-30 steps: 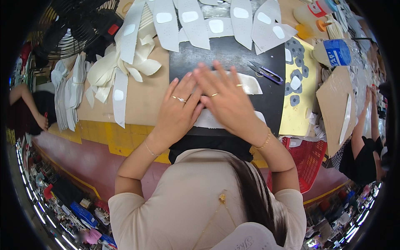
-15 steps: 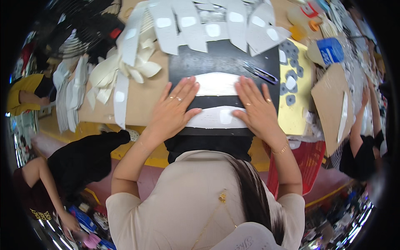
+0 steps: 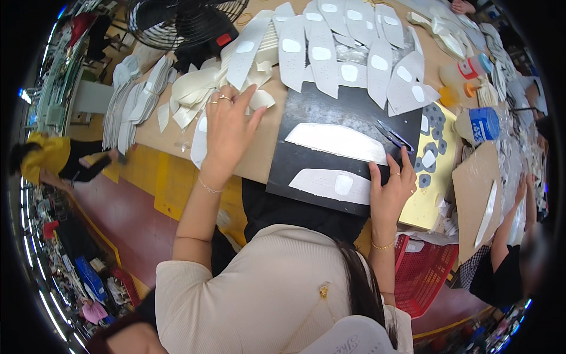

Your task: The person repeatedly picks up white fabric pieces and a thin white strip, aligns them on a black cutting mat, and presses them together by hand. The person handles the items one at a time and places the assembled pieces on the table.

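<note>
Two white curved cut pieces lie on a black work board: a plain upper piece and a nearer piece with a small white patch on it. My right hand rests at the right ends of these pieces, fingers apart, holding nothing. Just above its fingertips lies a pair of purple-handled snips. Off to the left, my left hand is over a heap of cream cut pieces, its fingers spread. No piece shows in its grip. Beneath its wrist, another patched white piece is partly hidden.
Patched white pieces fan out along the board's far side. At right are a yellow sheet with grey discs, a blue-labelled jar, bottles and a cardboard piece. A black fan stands far left; a red basket sits below.
My left hand has lifted off the upper white piece and moved left to the cream heap. My right hand stays by the pieces' right ends. The whole view has turned.
</note>
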{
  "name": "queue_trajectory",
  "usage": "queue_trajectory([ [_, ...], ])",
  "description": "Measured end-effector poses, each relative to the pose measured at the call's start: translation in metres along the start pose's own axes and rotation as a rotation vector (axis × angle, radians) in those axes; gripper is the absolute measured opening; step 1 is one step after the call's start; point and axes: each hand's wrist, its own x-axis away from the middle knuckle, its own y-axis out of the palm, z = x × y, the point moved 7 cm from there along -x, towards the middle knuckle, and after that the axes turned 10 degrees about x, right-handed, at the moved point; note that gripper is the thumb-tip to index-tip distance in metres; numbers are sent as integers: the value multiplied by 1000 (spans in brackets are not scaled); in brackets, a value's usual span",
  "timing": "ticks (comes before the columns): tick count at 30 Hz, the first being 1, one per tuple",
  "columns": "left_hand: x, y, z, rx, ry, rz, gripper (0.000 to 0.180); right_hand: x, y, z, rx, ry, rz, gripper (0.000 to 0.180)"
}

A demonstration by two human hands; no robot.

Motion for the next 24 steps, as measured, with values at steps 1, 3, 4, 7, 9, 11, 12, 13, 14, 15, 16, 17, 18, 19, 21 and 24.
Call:
queue_trajectory([
  [1,-5,4,-6,-41,-5,-42,38,-1,-1,0,-2,31,1,35],
  [3,-12,17,-14,-112,-3,-133,35,-5,0,3,-130,76,9,25],
  [4,-16,21,-12,-115,69,-119,31,-7,-4,4,-206,26,51,22],
  [7,-27,20,-18,-50,215,-83,17,-7,-3,15,-765,215,-174,15],
  [9,-33,17,-33,210,191,-68,15,-3,-18,35,-992,265,-106,12],
  [11,-38,8,-26,392,34,-108,18,-7,-58,52,-1132,267,-22,14],
  [12,-37,2,-18,423,40,-108,18,-8,-85,64,-1191,217,100,14],
  [13,-35,-4,-14,448,36,-106,18,-3,-104,86,-1141,268,218,15],
  [14,-33,-7,-10,472,28,-102,17,3,-121,111,-1102,315,327,13],
  [15,-30,-5,-8,556,-30,-126,17,7,-141,137,-1140,247,439,11],
  [16,-24,-5,-7,627,-100,-140,16,11,-149,162,-1280,261,543,12],
  [17,-22,0,-3,711,-165,-168,16,23,-162,188,-1301,297,648,14],
  [18,-17,-5,10,753,-149,-158,15,31,-163,218,-1350,323,731,15],
  [19,-14,-9,21,786,-108,-160,16,43,-159,255,-1306,399,782,17],
  [21,-14,-22,58,743,72,-175,18,67,-145,309,-1081,633,828,33],
  [24,-14,-33,97,811,272,-301,22,86,-149,289,-317,881,878,61],
])
